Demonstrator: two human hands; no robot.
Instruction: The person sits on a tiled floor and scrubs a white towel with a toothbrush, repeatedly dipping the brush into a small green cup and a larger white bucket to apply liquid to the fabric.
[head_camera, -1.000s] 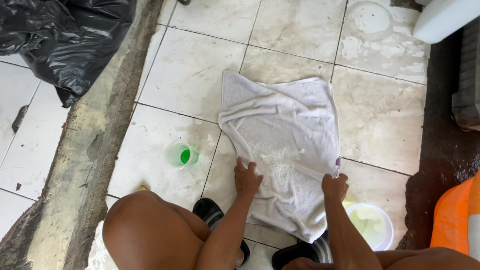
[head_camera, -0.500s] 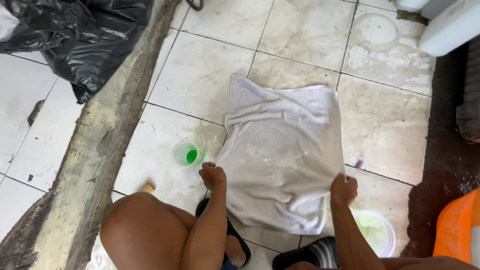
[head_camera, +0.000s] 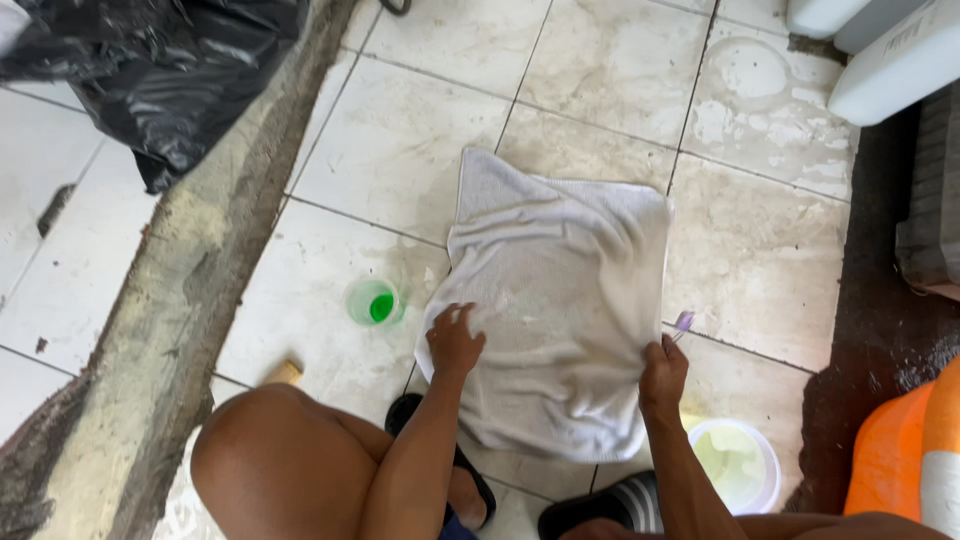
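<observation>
While the towel (head_camera: 560, 300) is spread on the floor (head_camera: 400, 160), its left edge is pressed by the left hand (head_camera: 455, 343), fingers splayed; its right edge is pinched by the right hand (head_camera: 663, 375); creases are left unsmoothed.

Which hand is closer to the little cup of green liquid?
Left. The left hand rests on the white towel just right of the cup; the right hand grips the towel's far edge.

We are looking down at a floor of large pale tiles (head_camera: 420, 150), stained and wet in patches, with dark grout lines crossing it. A rough concrete curb (head_camera: 170, 330) is running diagonally along the left, and a crumpled black plastic sheet (head_camera: 170, 70) is lying over its far end. Daylight seems to be falling evenly; darker wet ground (head_camera: 880, 330) is showing at right.
</observation>
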